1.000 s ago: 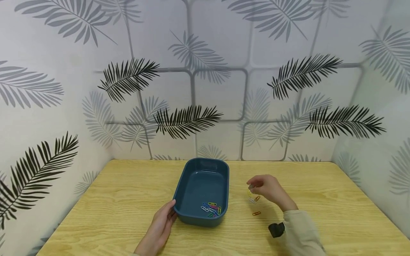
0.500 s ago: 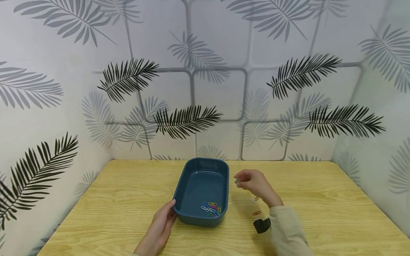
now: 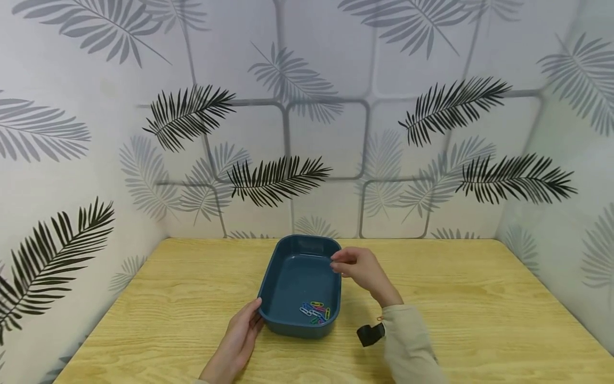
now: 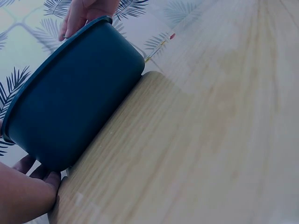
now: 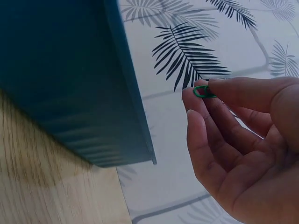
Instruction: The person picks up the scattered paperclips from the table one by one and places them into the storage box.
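A dark blue plastic bin [image 3: 301, 329] stands on the table, with several coloured paper clips [image 3: 315, 312] lying together at its near end. My left hand [image 3: 240, 333] grips the bin's near left corner, the thumb at the rim and the other fingers against the outer wall. Over the bin's right rim, toward the far end, is my right hand [image 3: 362, 271]. In the right wrist view it pinches a green paper clip [image 5: 198, 91] between thumb and fingertips; the clip is too small to make out in the head view.
The wooden table [image 3: 470, 298] meets a leaf-patterned wall [image 3: 331, 213] at its back edge. One orange paper clip [image 3: 380, 318] peeks out beside the right sleeve [image 3: 410, 344]. The forearm hides the table spot behind it. A black wrist device [image 3: 370, 335] hangs below the right wrist.
My right hand has moved left from above the loose paper clips on the table to the bin's right rim, carrying a paper clip. My left hand and the bin have stayed put.
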Tool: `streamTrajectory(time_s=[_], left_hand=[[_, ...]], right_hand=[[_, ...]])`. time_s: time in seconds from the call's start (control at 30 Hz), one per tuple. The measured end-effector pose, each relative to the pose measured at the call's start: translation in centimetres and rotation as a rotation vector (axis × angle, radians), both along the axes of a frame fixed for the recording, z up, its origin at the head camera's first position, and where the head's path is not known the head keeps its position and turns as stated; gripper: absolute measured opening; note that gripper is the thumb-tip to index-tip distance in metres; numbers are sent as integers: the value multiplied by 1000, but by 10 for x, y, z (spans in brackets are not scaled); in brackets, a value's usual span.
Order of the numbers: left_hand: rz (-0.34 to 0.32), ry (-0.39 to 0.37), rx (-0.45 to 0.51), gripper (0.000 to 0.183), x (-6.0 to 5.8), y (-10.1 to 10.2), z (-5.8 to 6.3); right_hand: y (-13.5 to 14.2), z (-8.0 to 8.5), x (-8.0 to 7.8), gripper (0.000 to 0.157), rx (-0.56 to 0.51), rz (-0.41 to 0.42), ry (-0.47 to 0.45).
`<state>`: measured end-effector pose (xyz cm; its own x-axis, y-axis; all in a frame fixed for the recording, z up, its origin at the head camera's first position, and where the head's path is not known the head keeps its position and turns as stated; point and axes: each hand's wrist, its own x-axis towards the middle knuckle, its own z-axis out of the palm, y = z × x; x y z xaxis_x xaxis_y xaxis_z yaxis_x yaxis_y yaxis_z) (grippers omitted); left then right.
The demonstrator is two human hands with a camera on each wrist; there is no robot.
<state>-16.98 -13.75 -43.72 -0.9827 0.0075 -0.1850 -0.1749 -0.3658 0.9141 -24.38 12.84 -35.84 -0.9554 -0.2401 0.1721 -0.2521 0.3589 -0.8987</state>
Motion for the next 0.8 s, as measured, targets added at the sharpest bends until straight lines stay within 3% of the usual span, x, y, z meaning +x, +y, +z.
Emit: streamTrajectory(time_s=[0.5, 0.8], left_hand=[[6, -2, -4, 59, 0, 1, 0], [15, -3, -8, 59, 0, 1, 0]], right_hand=[[-12, -8, 1, 14, 40, 47, -47], [-12, -6, 1, 14, 37, 59, -30]])
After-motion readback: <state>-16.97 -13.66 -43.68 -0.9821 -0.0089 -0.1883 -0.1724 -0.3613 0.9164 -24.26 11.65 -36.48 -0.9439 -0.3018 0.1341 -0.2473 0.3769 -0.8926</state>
